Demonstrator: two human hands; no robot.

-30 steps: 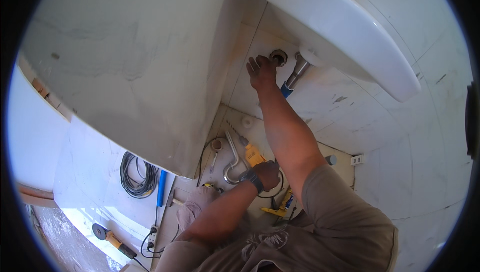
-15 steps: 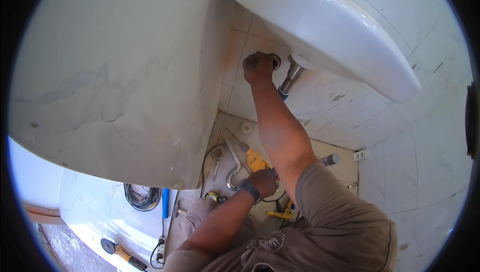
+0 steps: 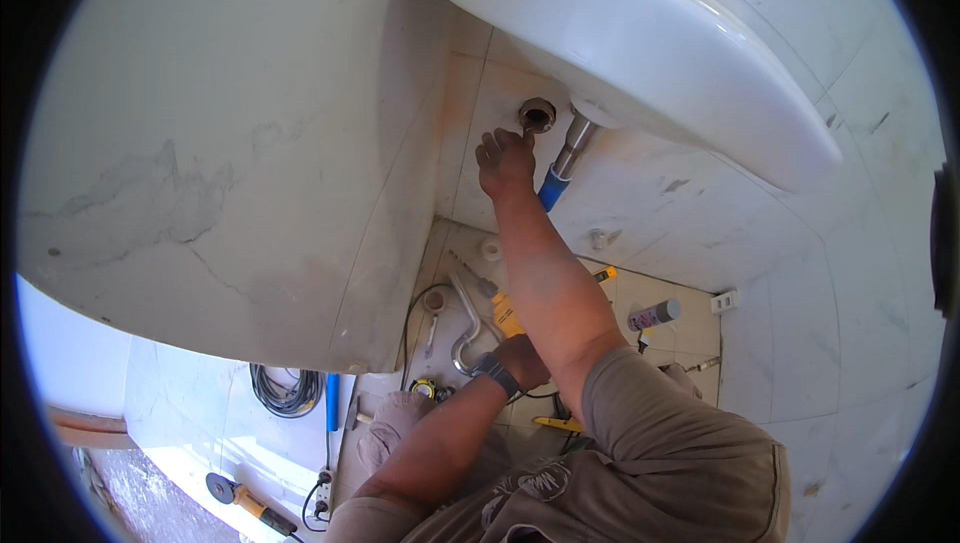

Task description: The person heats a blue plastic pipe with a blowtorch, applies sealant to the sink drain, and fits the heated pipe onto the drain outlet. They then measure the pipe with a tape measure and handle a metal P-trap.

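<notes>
My right hand is at the wall under the white washbasin. One finger stretches to the lower rim of a round pipe opening, while its other fingers are bent; I see nothing held in it. Beside the opening, a chrome pipe drops from the basin and has a blue sleeve on its lower end. Lower down, my left hand, with a dark band on its wrist, is close to a yellow drill. My right arm hides its fingers, so whether it holds the drill is unclear.
On the floor lie a bent chrome trap pipe, a tape measure and a spray can. A large pale panel blocks the left side. Beyond it are a cable coil, a blue pipe and an angle grinder.
My right hand has drawn back down and slightly left from the pipe opening, which now shows fully. The left hand has stayed nearly in place. The view has shifted slightly.
</notes>
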